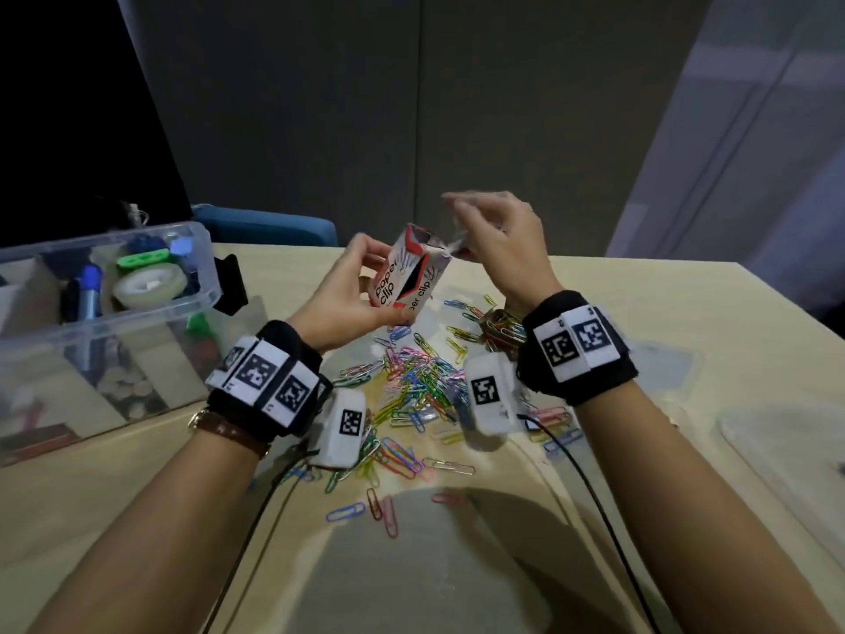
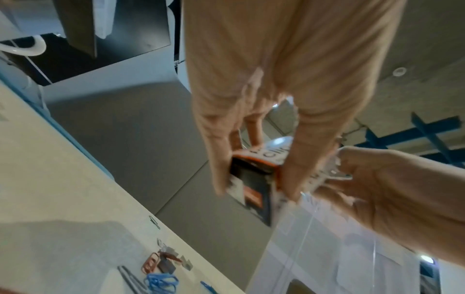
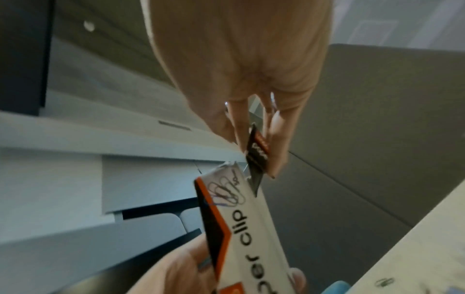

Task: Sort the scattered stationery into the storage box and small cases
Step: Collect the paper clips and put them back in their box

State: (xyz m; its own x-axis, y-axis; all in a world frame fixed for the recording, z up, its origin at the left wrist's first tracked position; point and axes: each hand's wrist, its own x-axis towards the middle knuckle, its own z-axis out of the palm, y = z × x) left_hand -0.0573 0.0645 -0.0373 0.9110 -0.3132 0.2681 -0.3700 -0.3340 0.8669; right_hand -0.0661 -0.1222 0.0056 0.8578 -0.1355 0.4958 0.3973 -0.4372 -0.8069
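Observation:
A small white, orange and black cardboard box (image 1: 407, 272) printed "paper clip" is held above the table, tilted, its top open. My left hand (image 1: 352, 295) grips its body from the left and below; the box (image 2: 254, 179) shows between those fingers in the left wrist view. My right hand (image 1: 494, 240) pinches the box's top flap (image 3: 258, 153) at the upper right corner of the box (image 3: 241, 228). Below both hands a heap of coloured paper clips (image 1: 411, 382) lies scattered on the beige table (image 1: 640, 313).
A clear plastic storage box (image 1: 105, 286) stands at the left, holding a tape roll (image 1: 148, 283), markers and a green item. A small container with clips (image 1: 500, 329) sits near my right wrist. A clear lid (image 1: 786, 441) lies at the right. Cables run from the wrist cameras.

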